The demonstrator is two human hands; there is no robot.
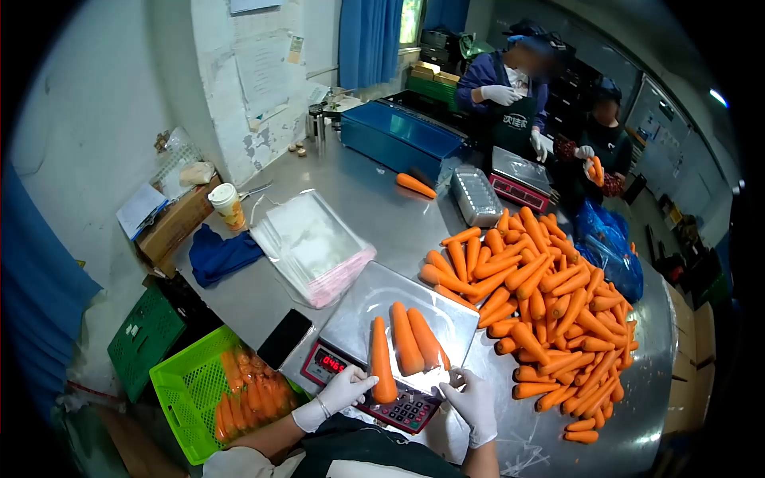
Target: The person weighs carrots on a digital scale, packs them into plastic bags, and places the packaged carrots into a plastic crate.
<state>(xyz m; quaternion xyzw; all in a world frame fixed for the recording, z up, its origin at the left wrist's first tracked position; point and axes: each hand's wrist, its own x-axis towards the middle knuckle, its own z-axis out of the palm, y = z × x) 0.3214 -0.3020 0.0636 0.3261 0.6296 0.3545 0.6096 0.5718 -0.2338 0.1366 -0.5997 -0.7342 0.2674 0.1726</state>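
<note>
Three carrots [406,342] lie side by side on the steel pan [454,311] of a red digital scale [323,362], partly covered by shiny clear plastic. My left hand [343,392], in a white glove, is closed at the thick end of the leftmost carrot [382,358], seemingly pinching the edge of a clear plastic bag. Across the pan, my gloved right hand [473,405] pinches the bag [430,379] by its other side. Glare hides much of the bag's outline. Red digits glow on the scale's display, and its keypad [406,410] sits between my hands.
A large carrot pile [550,319] covers the table's right side. Flat plastic bags [311,243] and a black phone [285,338] lie left of the scale. A green crate [187,398] holds bagged carrots. Two people stand across the table near another scale [519,179].
</note>
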